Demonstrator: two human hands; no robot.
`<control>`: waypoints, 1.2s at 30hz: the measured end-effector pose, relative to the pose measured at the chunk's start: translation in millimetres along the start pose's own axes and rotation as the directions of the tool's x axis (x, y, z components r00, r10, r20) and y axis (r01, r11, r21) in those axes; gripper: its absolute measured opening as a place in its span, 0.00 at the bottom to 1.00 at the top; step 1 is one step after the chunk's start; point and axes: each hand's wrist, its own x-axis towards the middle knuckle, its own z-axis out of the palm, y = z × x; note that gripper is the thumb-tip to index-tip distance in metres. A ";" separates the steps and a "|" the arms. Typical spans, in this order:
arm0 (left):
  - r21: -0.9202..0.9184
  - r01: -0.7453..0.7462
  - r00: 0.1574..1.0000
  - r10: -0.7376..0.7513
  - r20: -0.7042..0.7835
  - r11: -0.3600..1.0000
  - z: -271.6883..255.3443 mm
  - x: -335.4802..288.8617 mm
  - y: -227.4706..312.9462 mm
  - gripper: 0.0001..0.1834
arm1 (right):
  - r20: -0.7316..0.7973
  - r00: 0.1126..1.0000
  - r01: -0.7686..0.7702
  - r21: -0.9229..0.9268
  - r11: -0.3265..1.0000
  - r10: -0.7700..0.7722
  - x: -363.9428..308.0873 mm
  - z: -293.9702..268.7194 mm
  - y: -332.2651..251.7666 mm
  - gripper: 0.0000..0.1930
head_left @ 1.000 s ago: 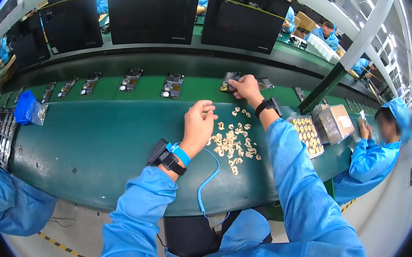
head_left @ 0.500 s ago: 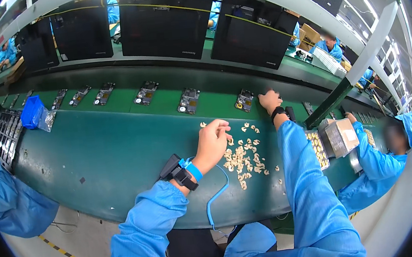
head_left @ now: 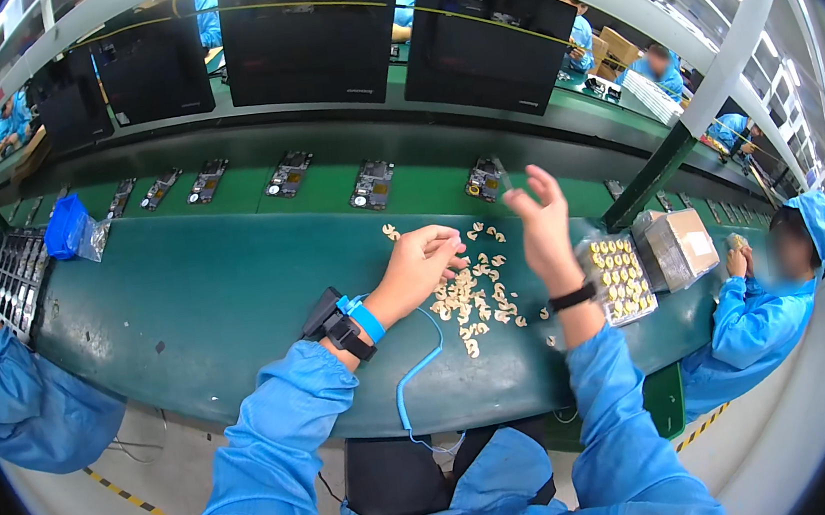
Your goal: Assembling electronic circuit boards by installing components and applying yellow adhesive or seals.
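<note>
Leaning over a dark green bench point(head_left: 215, 288), we have our left hand point(head_left: 423, 264) just above a loose pile of small, cream-coloured curved pieces point(head_left: 459, 301), its fingers curled and their tips near the thumb; we cannot tell whether a piece is pinched between them. Our right hand point(head_left: 542, 219) is raised to the right of the pile, with a gap showing between its thumb and fingers. A thin greyish strip point(head_left: 502, 175) lies at the tip of one digit, too blurred for us to say whether we grip it or not. Just to the left of that strip, a dark circuit board point(head_left: 481, 180) lies on the green belt point(head_left: 330, 192) along the far side of the bench, with a spaced row of other boards point(head_left: 372, 184) stretching to its left. We wear a blue wrist strap point(head_left: 364, 319) on the left, and a coiled blue cord point(head_left: 414, 371) hangs down toward our lap. Near our right wrist sits a clear tray point(head_left: 636, 315) of round yellow-and-white parts, with a cardboard box point(head_left: 681, 251) just beside it, while a blue bin point(head_left: 66, 230) stands well apart at our far left.
</note>
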 end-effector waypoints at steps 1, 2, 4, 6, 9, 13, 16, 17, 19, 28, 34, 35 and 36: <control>0.007 0.006 1.000 -0.006 0.008 1.000 4.2 -1.3 3.3 0.12 | 0.082 0.997 0.006 0.058 0.998 -0.011 -31.3 24.7 -18.9 0.36; -0.141 -0.019 0.998 0.026 0.051 0.990 13.8 1.0 5.8 0.14 | 0.130 0.974 0.192 -0.034 0.981 -0.186 -39.7 28.9 -3.7 0.35; -0.194 -0.036 0.987 0.065 0.148 0.980 8.2 5.8 -5.4 0.18 | 0.251 0.876 0.478 -0.352 0.805 -0.411 -59.0 47.2 1.1 0.34; -0.267 -0.020 0.996 0.041 0.076 0.964 4.8 1.1 -2.9 0.15 | 0.347 0.812 0.584 -0.501 0.639 -0.470 -74.3 61.7 -8.5 0.34; -0.334 -0.060 0.995 0.081 0.050 0.941 4.5 -0.7 8.2 0.15 | 0.469 0.764 0.627 -0.378 0.681 -0.443 -71.5 51.7 -18.4 0.34; -0.245 -0.065 0.996 0.079 0.047 0.967 7.8 7.6 12.6 0.16 | 0.558 0.734 0.679 -0.605 0.416 -0.387 -70.0 -25.1 -56.9 0.28; -0.142 -0.072 0.997 0.076 0.018 0.987 9.0 8.0 14.6 0.19 | 0.277 0.821 0.481 -0.805 0.346 -0.499 -68.4 -108.8 -73.0 0.14; -0.084 -0.087 0.996 0.087 0.001 0.993 9.7 7.0 11.6 0.21 | 0.152 0.877 0.348 -0.855 0.385 -0.456 -67.6 -140.3 -71.0 0.12; -0.064 -0.109 0.993 0.107 -0.039 0.992 6.9 3.9 5.1 0.24 | 0.111 0.929 0.211 -0.942 0.260 -0.353 -72.9 -179.4 -76.2 0.10; 0.031 -0.164 0.980 0.166 -0.106 0.986 0.8 7.2 -6.3 0.25 | 0.337 0.914 0.381 -0.904 0.194 -0.227 -65.0 -168.4 -63.2 0.12; 0.008 -0.190 0.973 0.190 -0.135 0.982 0.6 6.2 -0.8 0.18 | 0.396 0.876 0.438 -0.892 0.110 -0.276 -64.4 -176.3 -47.4 0.07; 0.034 -0.195 0.972 0.197 -0.124 0.980 -1.0 8.0 -3.0 0.15 | 0.401 0.874 0.443 -0.890 0.111 -0.275 -64.6 -177.5 -47.6 0.07; 0.060 -0.199 0.972 0.205 -0.113 0.978 -2.3 8.7 -4.3 0.13 | 0.386 0.873 0.432 -0.896 0.105 -0.298 -64.7 -179.0 -48.4 0.06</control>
